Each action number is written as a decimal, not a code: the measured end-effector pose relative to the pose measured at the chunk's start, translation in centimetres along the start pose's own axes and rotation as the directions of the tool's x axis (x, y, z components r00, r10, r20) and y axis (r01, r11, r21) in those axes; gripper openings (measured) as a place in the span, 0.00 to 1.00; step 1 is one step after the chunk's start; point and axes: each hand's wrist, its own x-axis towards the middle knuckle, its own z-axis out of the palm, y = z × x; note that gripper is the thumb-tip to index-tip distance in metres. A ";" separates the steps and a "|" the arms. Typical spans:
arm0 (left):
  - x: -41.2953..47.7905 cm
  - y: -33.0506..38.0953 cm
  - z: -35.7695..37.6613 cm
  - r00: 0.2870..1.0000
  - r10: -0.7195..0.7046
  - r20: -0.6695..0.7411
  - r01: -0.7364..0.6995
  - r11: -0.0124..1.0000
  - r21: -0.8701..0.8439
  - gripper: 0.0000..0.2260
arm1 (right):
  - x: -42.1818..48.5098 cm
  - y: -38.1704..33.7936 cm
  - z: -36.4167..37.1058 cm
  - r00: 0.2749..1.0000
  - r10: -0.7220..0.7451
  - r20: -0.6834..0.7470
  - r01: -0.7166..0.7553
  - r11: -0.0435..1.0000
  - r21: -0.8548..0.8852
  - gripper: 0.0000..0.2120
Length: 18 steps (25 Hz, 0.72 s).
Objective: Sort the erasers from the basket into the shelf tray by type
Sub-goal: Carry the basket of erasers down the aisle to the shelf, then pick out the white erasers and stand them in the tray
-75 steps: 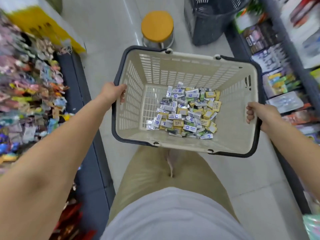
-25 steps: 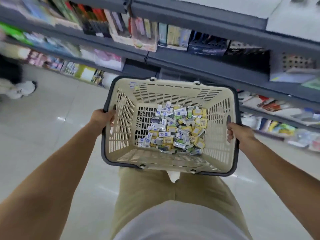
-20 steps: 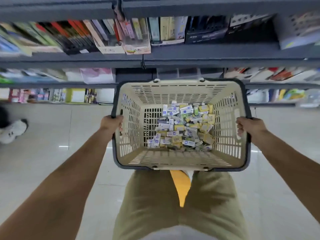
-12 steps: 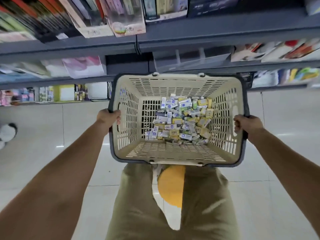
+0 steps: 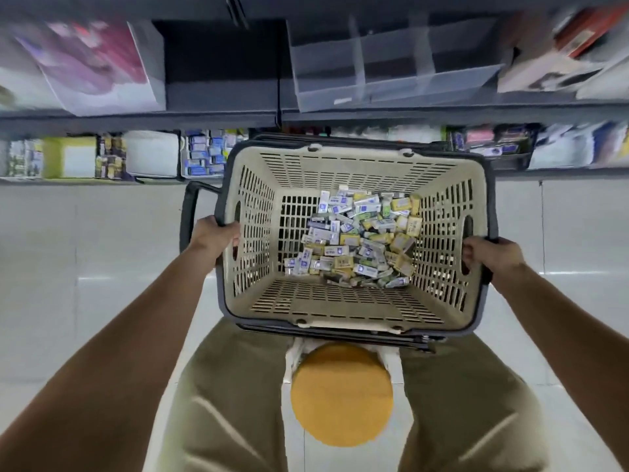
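I hold a beige slotted basket (image 5: 258,233) with a dark rim in front of me. My left hand (image 5: 214,238) grips its left rim and my right hand (image 5: 492,255) grips its right rim. A heap of small wrapped erasers (image 5: 357,238), blue-white, yellow and green, lies on the basket floor toward the right. A clear plastic shelf tray (image 5: 391,86) with dividers sits on the dark shelf above the basket; its compartments look empty.
A round yellow stool (image 5: 342,395) stands between my legs below the basket. Dark shelves (image 5: 221,112) carry stationery packs to both sides of the tray, with a lower shelf of boxed goods (image 5: 200,155) at left. Pale tiled floor (image 5: 85,250) lies on both sides.
I have turned from the aisle to face the shelf with the basket held in both hands. The shelf tray has come closer and the yellow stool has come under me between my legs.
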 end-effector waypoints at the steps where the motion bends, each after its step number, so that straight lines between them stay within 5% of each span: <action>1: 0.4 -0.1 0.3 1.000 0.015 -0.019 -0.015 1.000 0.013 0.07 | 0.3 0.0 0.1 1.000 0.001 0.014 -0.002 0.999 0.050 0.06; 3: 0.4 -0.1 0.4 0.997 0.052 -0.054 -0.050 0.997 0.052 0.05 | 0.2 0.1 0.0 0.999 -0.039 0.037 0.036 0.998 0.057 0.06; 5: -0.3 0.1 0.4 0.976 0.172 -0.133 -0.152 0.978 0.143 0.06 | -0.5 0.0 -0.7 0.980 -0.198 -0.023 0.188 0.957 -0.221 0.06; 7: -2.0 0.0 0.6 0.893 0.388 -0.226 -0.337 0.912 0.234 0.09 | -1.6 0.0 -1.5 0.896 -0.438 -0.077 0.352 0.804 -0.478 0.08; 9: -4.3 -0.4 1.7 0.766 0.585 -0.267 -0.490 0.800 0.345 0.17 | -3.1 0.2 -1.5 0.772 -0.633 -0.052 0.540 0.697 -0.471 0.09; 11: -6.0 -1.0 4.3 0.699 0.693 -0.178 -0.596 0.701 0.391 0.20 | -4.0 1.0 -0.5 0.622 -0.783 0.020 0.692 0.538 -0.481 0.12; 13: -6.3 -1.3 7.9 0.743 0.669 -0.015 -0.622 0.699 0.352 0.20 | -3.7 2.0 2.0 0.536 -0.825 0.179 0.763 0.382 -0.521 0.15; 18: -1.8 -1.0 16.8 0.813 0.519 0.263 -0.580 0.760 0.293 0.20 | 1.4 3.2 10.3 0.554 -0.661 0.506 0.804 0.266 -0.531 0.18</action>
